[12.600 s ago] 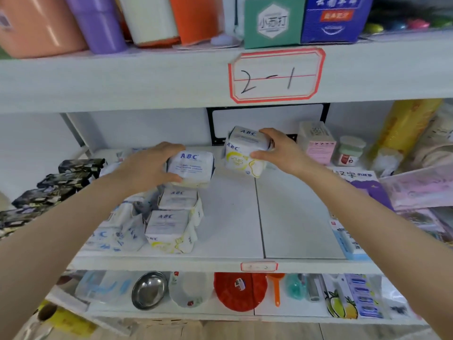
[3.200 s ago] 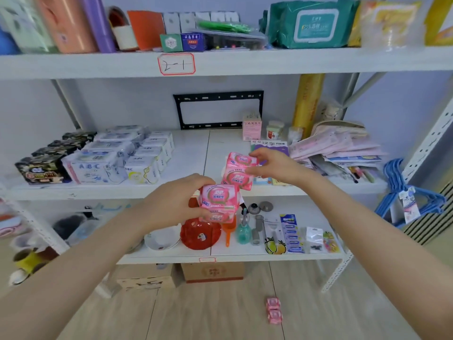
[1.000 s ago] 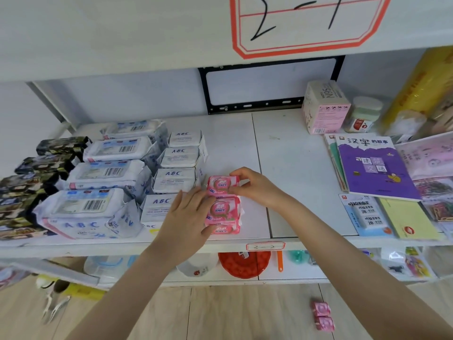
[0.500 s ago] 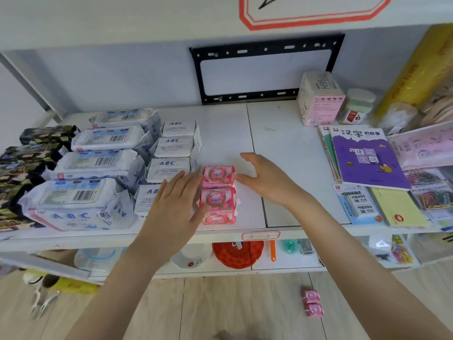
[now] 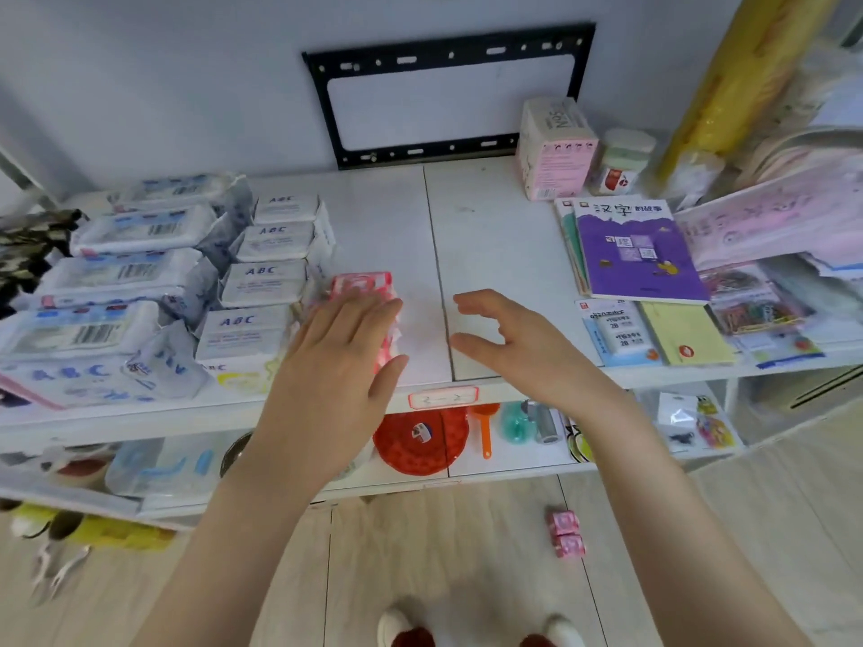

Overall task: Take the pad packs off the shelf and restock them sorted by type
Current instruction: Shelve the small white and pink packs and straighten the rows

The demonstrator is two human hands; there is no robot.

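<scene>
A row of pink pad packs (image 5: 362, 284) lies on the white shelf (image 5: 490, 254), right of a column of small white ABC packs (image 5: 266, 282). Large white ABC packs (image 5: 116, 273) fill the shelf's left part. My left hand (image 5: 338, 361) lies flat with straight fingers over the pink row and hides most of it. My right hand (image 5: 509, 345) hovers just right of the row, fingers loosely spread, holding nothing. Two more pink packs (image 5: 566, 539) lie on the floor below.
A purple book (image 5: 635, 254), a yellow notepad (image 5: 684, 331) and stationery sit on the shelf's right side. A pink box (image 5: 555, 151) and a small jar (image 5: 618, 165) stand at the back. A lower shelf holds a red lid (image 5: 420, 441).
My right hand has let go of the rear pink pack and drawn back to the right. My left hand has slid flat over the pink row. The view has tilted further down.
</scene>
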